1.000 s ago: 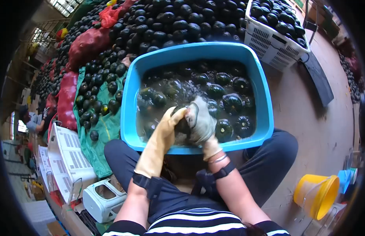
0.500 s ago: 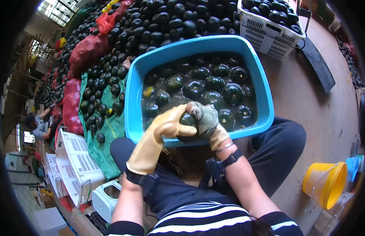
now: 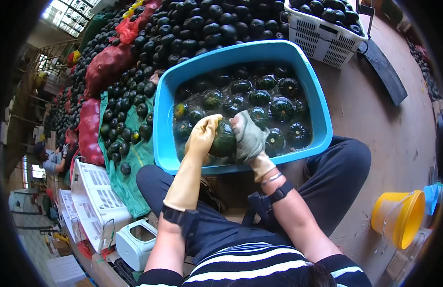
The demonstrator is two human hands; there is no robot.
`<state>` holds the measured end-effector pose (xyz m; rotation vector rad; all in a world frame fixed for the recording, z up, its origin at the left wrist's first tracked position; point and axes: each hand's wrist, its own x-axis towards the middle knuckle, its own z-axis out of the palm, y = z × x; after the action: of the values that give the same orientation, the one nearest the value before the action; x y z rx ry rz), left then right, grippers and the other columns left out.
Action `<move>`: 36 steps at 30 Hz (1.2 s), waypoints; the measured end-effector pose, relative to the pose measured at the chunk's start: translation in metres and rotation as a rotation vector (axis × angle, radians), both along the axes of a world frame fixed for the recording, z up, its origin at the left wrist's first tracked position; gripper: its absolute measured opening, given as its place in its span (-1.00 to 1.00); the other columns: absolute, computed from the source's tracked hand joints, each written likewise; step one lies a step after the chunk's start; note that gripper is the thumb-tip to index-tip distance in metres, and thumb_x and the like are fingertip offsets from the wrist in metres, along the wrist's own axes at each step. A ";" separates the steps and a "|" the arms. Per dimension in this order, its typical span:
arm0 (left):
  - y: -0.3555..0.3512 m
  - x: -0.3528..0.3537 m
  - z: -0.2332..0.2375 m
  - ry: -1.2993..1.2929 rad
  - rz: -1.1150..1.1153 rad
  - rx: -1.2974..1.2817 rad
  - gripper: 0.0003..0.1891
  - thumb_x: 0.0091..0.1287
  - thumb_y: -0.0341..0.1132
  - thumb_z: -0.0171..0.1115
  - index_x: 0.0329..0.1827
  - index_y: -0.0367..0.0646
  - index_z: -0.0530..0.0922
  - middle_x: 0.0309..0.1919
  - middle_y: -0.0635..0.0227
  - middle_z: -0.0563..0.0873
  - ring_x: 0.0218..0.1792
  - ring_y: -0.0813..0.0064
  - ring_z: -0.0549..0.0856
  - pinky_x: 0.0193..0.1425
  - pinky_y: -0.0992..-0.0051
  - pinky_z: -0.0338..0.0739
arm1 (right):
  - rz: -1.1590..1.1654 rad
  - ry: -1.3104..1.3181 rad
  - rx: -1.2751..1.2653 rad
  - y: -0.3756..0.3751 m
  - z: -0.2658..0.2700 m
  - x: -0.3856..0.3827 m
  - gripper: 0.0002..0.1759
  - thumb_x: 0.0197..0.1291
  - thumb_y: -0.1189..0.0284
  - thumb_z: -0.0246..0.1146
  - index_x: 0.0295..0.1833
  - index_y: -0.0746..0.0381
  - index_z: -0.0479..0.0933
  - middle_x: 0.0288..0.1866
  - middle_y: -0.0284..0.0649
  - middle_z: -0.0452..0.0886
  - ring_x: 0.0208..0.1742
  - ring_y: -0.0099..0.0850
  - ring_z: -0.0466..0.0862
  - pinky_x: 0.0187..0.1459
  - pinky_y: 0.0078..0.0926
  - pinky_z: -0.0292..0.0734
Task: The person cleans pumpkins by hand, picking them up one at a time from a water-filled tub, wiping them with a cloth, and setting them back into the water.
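A dark green squash (image 3: 223, 139) is held between my two hands over the near side of a blue tub (image 3: 322, 115). My left hand (image 3: 202, 136), in a cream rubber glove, closes on its left side. Against its right side presses my right hand (image 3: 249, 136), covered by a wet greyish-green cloth or mitt over a cream glove. Water fills the tub, and several more green squashes (image 3: 282, 109) sit in it, one with a yellow-orange patch (image 3: 180, 110).
Beyond the tub lies a large squash pile (image 3: 193, 28), with a full white crate (image 3: 322, 40) at back right. Red net bags (image 3: 107, 67), a green sheet (image 3: 135, 191) and white crates (image 3: 95, 196) are left. A yellow bucket (image 3: 396, 217) stands right. Another person (image 3: 53, 160) is far left.
My left hand has shifted up and left, and the squash has turned, showing more of its side. The cloth-covered right hand has tilted more upright along the squash.
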<state>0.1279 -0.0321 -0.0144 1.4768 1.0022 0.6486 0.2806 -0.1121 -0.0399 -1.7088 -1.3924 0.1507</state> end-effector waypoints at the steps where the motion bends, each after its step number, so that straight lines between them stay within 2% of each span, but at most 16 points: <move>1: -0.002 0.008 0.000 0.147 0.049 0.057 -0.70 0.62 -0.17 0.16 0.19 -0.15 0.70 -0.09 0.39 0.83 -0.13 0.60 0.72 0.03 0.54 0.56 | 0.082 -0.042 -0.029 0.004 -0.003 -0.002 -0.75 0.24 0.24 0.32 -0.10 0.16 0.57 -0.17 -0.14 0.61 -0.06 -0.08 0.67 0.01 -0.15 0.55; 6: -0.001 0.038 0.035 0.073 -0.189 0.122 -0.64 0.65 -0.20 0.02 -0.05 -0.25 0.75 -0.19 0.37 0.83 -0.12 0.58 0.72 0.05 0.47 0.60 | 0.549 0.299 0.475 -0.009 -0.011 0.027 -0.36 0.04 0.30 0.57 0.23 0.19 0.51 0.27 -0.08 0.61 0.28 -0.01 0.59 0.37 -0.15 0.46; 7: -0.003 0.039 0.048 0.028 -0.210 0.011 -0.64 0.66 -0.23 0.00 -0.06 -0.26 0.74 -0.23 0.39 0.80 -0.14 0.56 0.72 0.07 0.48 0.61 | 0.317 0.460 0.527 -0.010 -0.014 0.009 -0.77 0.38 0.31 0.32 0.08 0.11 0.62 0.02 -0.18 0.73 0.13 -0.10 0.67 0.22 -0.09 0.57; 8: -0.003 0.046 0.046 -0.207 -0.292 0.072 -0.64 0.66 -0.21 0.01 -0.04 -0.26 0.74 -0.22 0.37 0.80 -0.18 0.53 0.74 0.04 0.50 0.64 | 0.314 0.457 0.527 -0.006 -0.020 0.010 -0.77 0.38 0.31 0.32 0.08 0.11 0.62 0.02 -0.18 0.73 0.13 -0.10 0.67 0.22 -0.09 0.57; 10: -0.011 0.054 0.035 -0.277 -0.185 -0.031 -0.62 0.69 -0.21 -0.04 0.04 -0.30 0.71 -0.11 0.26 0.83 -0.09 0.48 0.77 0.11 0.48 0.64 | 0.685 2.354 0.121 0.005 -0.035 0.011 -0.68 0.50 0.11 0.22 0.10 0.11 0.62 0.00 -0.20 0.75 0.10 -0.25 0.70 0.20 -0.13 0.60; 12: -0.006 0.064 0.016 -0.412 -0.074 0.009 -0.61 0.70 -0.15 -0.02 0.13 -0.29 0.68 -0.13 0.24 0.83 -0.13 0.47 0.77 0.08 0.46 0.65 | 0.632 2.312 0.152 0.010 -0.051 0.004 -0.66 0.52 0.09 0.18 0.09 0.11 0.63 0.00 -0.21 0.75 0.04 -0.27 0.71 0.17 -0.19 0.62; 16: -0.038 0.058 0.042 0.131 0.002 0.516 -0.50 0.57 -0.05 0.21 0.40 -0.19 0.54 0.15 0.03 0.74 0.14 0.25 0.72 0.29 0.32 0.59 | 0.453 2.453 0.185 0.013 -0.042 0.018 -0.64 0.60 0.10 0.06 0.00 0.12 0.63 -0.08 -0.21 0.73 -0.12 -0.36 0.69 0.04 -0.41 0.67; 18: -0.068 0.063 0.032 0.391 0.099 0.610 -0.11 0.31 0.00 0.48 0.60 -0.21 0.25 0.34 0.02 0.58 0.33 0.24 0.57 0.49 0.26 0.40 | 0.462 2.056 0.334 0.021 -0.061 0.019 -0.68 0.62 0.17 0.04 -0.05 0.12 0.62 -0.16 -0.22 0.69 -0.14 -0.40 0.64 -0.01 -0.44 0.65; 20: -0.047 0.046 0.016 0.026 0.142 0.157 0.02 0.24 0.02 0.56 0.64 -0.18 0.16 0.32 0.02 0.56 0.36 0.18 0.54 0.51 0.23 0.39 | -0.052 0.972 0.010 0.009 -0.020 0.009 -0.76 0.57 0.28 0.08 0.00 0.18 0.58 -0.07 -0.17 0.65 -0.07 -0.38 0.63 -0.01 -0.38 0.63; 22: -0.035 0.040 0.034 -0.392 0.182 -0.337 -0.12 0.29 -0.08 0.55 0.60 -0.06 0.25 0.26 0.09 0.58 0.22 0.31 0.62 0.30 0.32 0.58 | -0.099 0.477 -0.154 0.011 -0.016 0.001 -0.77 0.51 0.33 0.13 0.06 0.23 0.56 -0.03 -0.10 0.64 0.04 -0.25 0.64 0.17 -0.25 0.57; 24: -0.028 0.039 0.031 -0.273 0.177 -0.184 -0.19 0.34 -0.09 0.51 0.57 -0.09 0.30 0.25 0.10 0.59 0.17 0.35 0.64 0.21 0.35 0.63 | -0.196 -0.001 0.344 0.018 -0.016 -0.023 -0.71 0.35 0.34 0.23 0.08 0.27 0.54 -0.03 -0.05 0.63 0.20 0.01 0.57 0.35 -0.07 0.41; 27: -0.032 0.019 0.009 -0.212 0.060 -0.278 -0.34 0.39 -0.09 0.43 0.47 -0.19 0.44 0.20 0.20 0.63 0.16 0.38 0.64 0.27 0.35 0.57 | 0.240 -0.158 0.320 0.010 -0.005 0.015 -0.80 0.30 0.36 0.24 -0.07 0.26 0.53 -0.07 0.01 0.61 0.07 0.09 0.57 0.24 -0.03 0.49; 28: -0.041 0.015 0.020 -0.165 0.013 -0.358 -0.38 0.41 -0.09 0.39 0.45 -0.20 0.46 0.20 0.25 0.64 0.17 0.40 0.64 0.32 0.35 0.52 | 0.338 0.060 -0.087 0.021 -0.017 0.027 -0.82 0.29 0.36 0.26 -0.14 0.25 0.54 -0.08 0.05 0.62 -0.05 0.07 0.63 0.04 -0.08 0.59; 33: -0.039 -0.005 0.037 -0.249 -0.106 -0.522 -0.41 0.36 0.01 0.37 0.32 -0.22 0.56 0.15 0.20 0.69 0.09 0.34 0.71 0.15 0.21 0.68 | 0.256 0.125 -0.341 0.018 -0.046 0.044 -0.77 0.38 0.27 0.23 -0.17 0.22 0.55 -0.23 0.00 0.66 -0.21 0.00 0.76 -0.21 -0.09 0.67; 35: -0.020 -0.017 0.036 -0.442 0.188 -0.654 -0.42 0.38 0.09 0.29 0.28 -0.16 0.58 0.10 0.15 0.75 -0.03 0.13 0.79 0.00 0.02 0.80 | 0.420 2.030 -0.249 0.020 -0.081 0.038 -0.71 0.50 0.23 0.13 -0.22 0.21 0.53 -0.37 -0.08 0.63 -0.25 -0.02 0.78 -0.30 -0.08 0.71; 36: 0.009 -0.033 0.037 -0.477 0.366 -0.633 -0.42 0.41 0.14 0.25 0.24 -0.16 0.58 0.01 0.10 0.76 -0.03 0.06 0.79 -0.08 0.02 0.83 | 0.420 2.031 -0.256 0.020 -0.077 0.038 -0.71 0.50 0.23 0.13 -0.22 0.21 0.53 -0.37 -0.08 0.63 -0.25 -0.02 0.78 -0.30 -0.08 0.71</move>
<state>0.0952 -0.0231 0.0222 0.5513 0.9789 0.8009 0.3181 -0.0923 -0.1168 -0.5650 -0.0425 1.7266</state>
